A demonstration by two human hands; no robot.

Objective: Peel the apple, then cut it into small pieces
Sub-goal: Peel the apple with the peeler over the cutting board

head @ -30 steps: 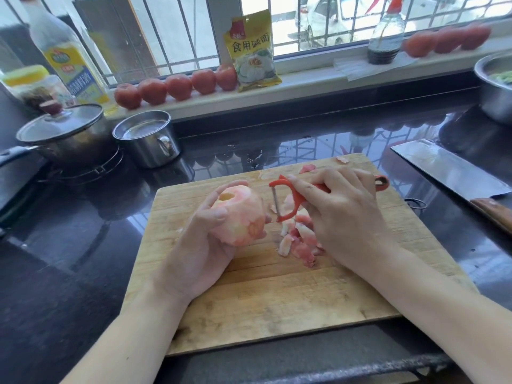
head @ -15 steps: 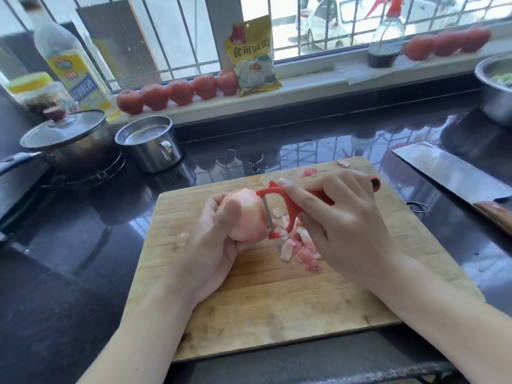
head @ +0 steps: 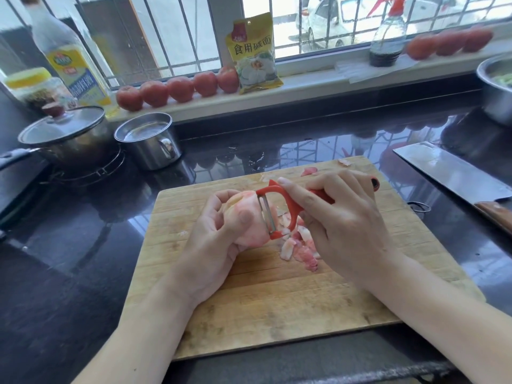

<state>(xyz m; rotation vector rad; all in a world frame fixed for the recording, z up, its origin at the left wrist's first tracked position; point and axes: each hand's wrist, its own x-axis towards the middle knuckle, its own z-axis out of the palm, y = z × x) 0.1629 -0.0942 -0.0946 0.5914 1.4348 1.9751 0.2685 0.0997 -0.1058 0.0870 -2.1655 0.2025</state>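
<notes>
Both forearms reach in from the near edge of the table and meet over the middle of the wooden cutting board (head: 249, 314). The left hand (head: 219, 245) is turned palm toward the right, its grip curled round the apple (head: 249, 217), thumb lying across the near face and fingers wrapped over the top; the apple is held just above the board, mostly bare of skin. The right hand (head: 346, 225) comes from the right with knuckles up, its grip closed on the red peeler (head: 279, 209), index finger stretched along the handle. The peeler's blade lies against the right side of the apple. Under the blade, a heap of pink peelings (head: 299, 248) lies on the board. Further off, near the right edge of the table, rests a cleaver (head: 448, 173). Toward the far left stand a steel cup (head: 149, 142) and a lidded pot (head: 66, 134).
</notes>
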